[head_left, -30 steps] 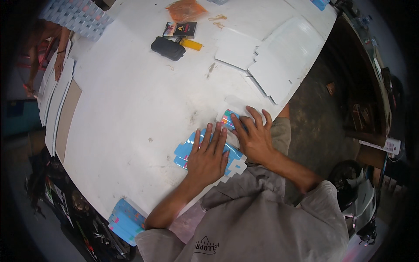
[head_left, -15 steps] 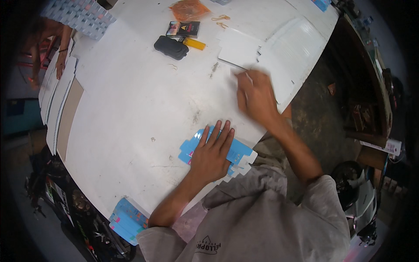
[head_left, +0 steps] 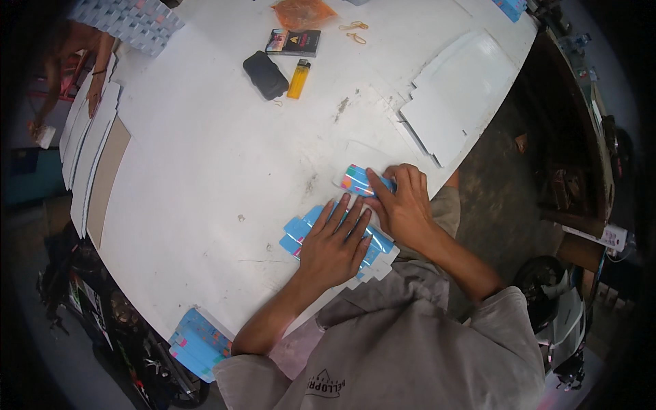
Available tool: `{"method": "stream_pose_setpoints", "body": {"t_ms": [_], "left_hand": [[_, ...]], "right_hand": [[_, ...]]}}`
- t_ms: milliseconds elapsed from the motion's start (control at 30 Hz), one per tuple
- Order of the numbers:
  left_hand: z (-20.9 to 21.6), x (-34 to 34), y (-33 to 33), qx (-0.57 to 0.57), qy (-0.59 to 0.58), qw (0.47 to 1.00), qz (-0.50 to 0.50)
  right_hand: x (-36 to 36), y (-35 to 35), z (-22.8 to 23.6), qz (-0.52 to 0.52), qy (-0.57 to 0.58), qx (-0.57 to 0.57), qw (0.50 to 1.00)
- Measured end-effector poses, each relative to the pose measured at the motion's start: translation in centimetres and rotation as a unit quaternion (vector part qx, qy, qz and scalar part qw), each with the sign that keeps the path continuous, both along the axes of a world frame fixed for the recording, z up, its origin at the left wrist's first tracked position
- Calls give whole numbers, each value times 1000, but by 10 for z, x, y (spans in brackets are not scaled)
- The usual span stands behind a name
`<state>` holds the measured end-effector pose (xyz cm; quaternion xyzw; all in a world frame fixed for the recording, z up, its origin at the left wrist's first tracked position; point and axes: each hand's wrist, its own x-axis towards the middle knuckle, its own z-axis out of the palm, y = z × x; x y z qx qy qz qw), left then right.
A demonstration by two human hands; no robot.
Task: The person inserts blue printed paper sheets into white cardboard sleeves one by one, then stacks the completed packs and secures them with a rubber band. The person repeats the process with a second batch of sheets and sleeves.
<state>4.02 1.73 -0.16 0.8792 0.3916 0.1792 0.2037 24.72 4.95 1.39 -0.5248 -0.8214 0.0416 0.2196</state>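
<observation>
My left hand (head_left: 331, 242) lies flat with fingers spread, pressing a light-blue carton blank (head_left: 295, 236) onto the white table (head_left: 198, 198) near its front edge. Stepped white tabs show along the near side of that blank. Just beyond its fingertips, my right hand (head_left: 408, 208) has thumb and fingers closed on a second blue printed carton piece (head_left: 357, 180) with orange and pink spots. Part of this piece is curled or tilted up, and a pale edge shows behind it. Whether the two pieces are joined is hidden under my hands.
White-side-up blanks (head_left: 458, 89) lie at the right. A yellow lighter (head_left: 298, 80), black case (head_left: 265, 75), small dark box (head_left: 294, 42), orange bag (head_left: 301, 14) and rubber bands (head_left: 355, 33) sit farther back. Blue blanks (head_left: 199, 345) lie front left. Another person's hand (head_left: 94, 99) touches stacked sheets (head_left: 92, 164).
My right hand has come back from the white blanks toward my left hand, now with a blue carton piece. The lighter has turned upright beside the case. My left hand stays nearly still.
</observation>
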Motion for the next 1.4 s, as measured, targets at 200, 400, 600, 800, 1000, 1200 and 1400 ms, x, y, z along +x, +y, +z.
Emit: {"method": "stream_pose_setpoints", "body": {"t_ms": [200,400,600,800,1000,1200,1400], "left_hand": [[2,4,-9,32,76,996,17],[3,1,3,-34,52,997,-49],[9,6,7,-35,0,999,-35],[0,10,0,21,11,999,-23],[6,12,3,9,22,1000,-13],[6,13,4,-3,19,1000,-17],[-1,13,-2,-2,27,1000,14]], "right_hand": [[-10,-26,12,-41,178,-277,943],[16,-5,5,-131,129,-163,969],[49,19,-20,-89,-28,54,994],[33,2,-22,-127,187,-19,974],[23,-4,-8,-110,40,19,993],[9,-15,-16,-38,-34,13,999],[8,-15,18,-30,49,-174,983]]}}
